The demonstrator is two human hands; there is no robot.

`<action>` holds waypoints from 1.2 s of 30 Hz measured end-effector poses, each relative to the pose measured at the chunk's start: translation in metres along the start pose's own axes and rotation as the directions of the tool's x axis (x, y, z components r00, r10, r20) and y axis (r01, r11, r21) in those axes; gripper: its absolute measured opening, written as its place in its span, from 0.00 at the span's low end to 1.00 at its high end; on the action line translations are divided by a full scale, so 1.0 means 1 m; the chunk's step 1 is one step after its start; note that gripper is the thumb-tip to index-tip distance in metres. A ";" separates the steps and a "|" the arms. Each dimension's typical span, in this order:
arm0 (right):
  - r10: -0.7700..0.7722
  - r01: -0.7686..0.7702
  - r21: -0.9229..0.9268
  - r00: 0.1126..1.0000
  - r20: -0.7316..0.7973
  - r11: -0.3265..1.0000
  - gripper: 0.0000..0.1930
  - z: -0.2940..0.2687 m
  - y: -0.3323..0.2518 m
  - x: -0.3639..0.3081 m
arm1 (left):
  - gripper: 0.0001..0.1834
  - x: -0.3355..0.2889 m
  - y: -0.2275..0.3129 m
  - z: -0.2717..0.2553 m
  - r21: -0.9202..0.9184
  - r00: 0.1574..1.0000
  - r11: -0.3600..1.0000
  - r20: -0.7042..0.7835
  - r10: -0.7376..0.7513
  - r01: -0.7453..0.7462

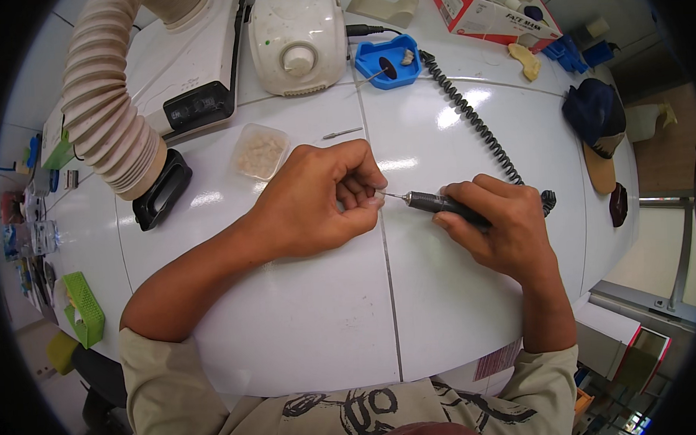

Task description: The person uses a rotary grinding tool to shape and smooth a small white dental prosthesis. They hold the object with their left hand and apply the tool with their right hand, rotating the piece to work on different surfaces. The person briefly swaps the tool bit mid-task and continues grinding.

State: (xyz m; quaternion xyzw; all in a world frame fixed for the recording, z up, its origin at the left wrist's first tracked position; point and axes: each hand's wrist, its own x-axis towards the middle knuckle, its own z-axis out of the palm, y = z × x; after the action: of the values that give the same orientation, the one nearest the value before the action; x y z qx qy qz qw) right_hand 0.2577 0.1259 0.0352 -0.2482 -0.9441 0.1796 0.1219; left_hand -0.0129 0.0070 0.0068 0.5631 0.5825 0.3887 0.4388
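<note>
Your right hand (495, 229) gripped the rotary handpiece (439, 203) at frame centre; your left hand (317, 199) fingers pinched a small piece (378, 193) against its tip.

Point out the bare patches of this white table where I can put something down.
Widest bare patch: the near part of the table, between the left hand, the right hand and the front edge. Another lies right of the coiled cord, before the cap. The far edge is crowded: control box, blue holder, hose, clear dish.
</note>
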 end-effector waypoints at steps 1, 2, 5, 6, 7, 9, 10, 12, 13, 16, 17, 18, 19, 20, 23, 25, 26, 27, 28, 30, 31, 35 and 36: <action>-0.008 0.008 0.004 1.000 -0.003 1.000 0.14 0.001 0.000 0.001 | 0.09 0.000 0.000 0.000 0.004 1.000 1.000 -0.002 -0.002 0.002; -0.012 0.012 0.004 1.000 -0.007 1.000 0.14 0.002 0.000 0.001 | 0.09 0.000 0.001 0.000 0.006 1.000 1.000 -0.001 -0.002 0.002; -0.007 0.007 -0.002 1.000 -0.003 1.000 0.14 0.000 0.000 0.000 | 0.09 0.001 0.001 0.000 0.012 1.000 1.000 0.001 0.014 -0.014; -0.004 0.004 -0.004 1.000 0.000 1.000 0.14 -0.001 0.000 0.000 | 0.09 0.001 0.001 0.000 0.012 1.000 1.000 0.001 0.011 -0.011; -0.003 0.003 -0.006 1.000 0.003 1.000 0.14 0.000 0.000 0.000 | 0.09 0.001 0.001 0.000 0.012 1.000 1.000 0.001 0.008 -0.008; 0.001 -0.001 -0.009 1.000 0.009 1.000 0.14 0.000 -0.001 0.000 | 0.09 0.001 0.001 0.000 0.018 1.000 1.000 0.001 0.003 -0.003; 0.003 -0.003 -0.005 1.000 0.009 1.000 0.14 0.000 -0.001 0.000 | 0.09 0.000 0.002 0.000 0.024 1.000 1.000 0.001 0.002 -0.002; 0.009 -0.009 0.001 1.000 0.009 1.000 0.14 -0.001 -0.001 0.000 | 0.09 0.000 0.002 -0.001 0.028 1.000 1.000 0.002 0.005 -0.005; 0.006 -0.006 0.005 1.000 0.006 1.000 0.14 -0.001 0.000 0.000 | 0.09 0.000 0.001 -0.001 0.027 1.000 1.000 0.002 0.008 -0.008; -0.005 0.005 0.012 1.000 -0.004 1.000 0.14 0.000 0.002 0.001 | 0.09 0.000 0.002 -0.001 -0.006 1.000 1.000 0.001 -0.006 0.006; -0.006 0.006 0.011 1.000 -0.003 1.000 0.14 -0.001 0.002 0.001 | 0.10 0.000 0.002 -0.001 -0.023 1.000 1.000 0.002 -0.016 0.017; -0.007 0.007 0.010 1.000 -0.003 1.000 0.14 -0.001 0.001 0.000 | 0.10 0.000 0.002 -0.001 -0.018 1.000 1.000 0.003 -0.019 0.019; -0.007 0.007 0.013 1.000 -0.004 1.000 0.14 0.000 0.002 0.001 | 0.10 0.000 0.003 -0.001 -0.013 1.000 1.000 0.005 -0.021 0.021; -0.006 0.006 0.016 1.000 -0.007 1.000 0.14 0.000 0.002 0.000 | 0.10 0.000 0.004 -0.002 -0.007 1.000 1.000 0.008 -0.023 0.023; 0.001 0.000 0.022 1.000 -0.012 1.000 0.14 0.000 0.002 0.000 | 0.09 0.000 0.003 -0.001 -0.012 1.000 1.000 0.005 -0.014 0.014; 0.003 -0.003 0.022 1.000 -0.012 1.000 0.14 0.000 0.002 0.000 | 0.09 0.000 0.002 -0.001 -0.011 1.000 1.000 0.006 -0.009 0.009; 0.002 -0.001 0.021 1.000 -0.011 1.000 0.14 0.001 0.002 0.000 | 0.09 0.000 0.002 -0.001 -0.010 1.000 1.000 0.006 -0.007 0.007; 0.001 0.000 0.020 1.000 -0.010 1.000 0.14 0.001 0.002 0.000 | 0.09 0.000 0.001 -0.001 -0.006 1.000 1.000 0.005 -0.009 0.009; -0.005 0.006 0.018 1.000 -0.014 1.000 0.14 0.002 0.002 0.000 | 0.09 0.000 0.001 -0.001 -0.002 1.000 1.000 0.005 -0.011 0.011; -0.012 0.012 0.007 1.000 -0.021 1.000 0.14 0.001 0.001 0.001 | 0.09 0.000 0.001 0.000 0.000 1.000 1.000 0.009 -0.013 0.013; -0.005 0.005 0.005 1.000 -0.016 1.000 0.14 0.000 0.000 0.000 | 0.09 0.001 0.001 0.000 0.000 1.000 1.000 0.011 -0.015 0.015; -0.007 0.007 0.010 1.000 -0.012 1.000 0.14 0.001 -0.001 0.001 | 0.09 0.001 0.001 0.000 0.002 1.000 1.000 0.009 -0.012 0.012; -0.012 0.013 0.011 1.000 -0.012 1.000 0.14 0.002 -0.001 0.001 | 0.09 0.001 0.002 0.000 0.004 1.000 1.000 0.008 -0.013 0.013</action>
State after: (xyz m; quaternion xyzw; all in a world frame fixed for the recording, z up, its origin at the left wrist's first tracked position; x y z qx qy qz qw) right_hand 0.2560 0.1254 0.0342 -0.2427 -0.9438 0.1828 0.1301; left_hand -0.0123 0.0081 0.0084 0.5616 0.5852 0.3825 0.4425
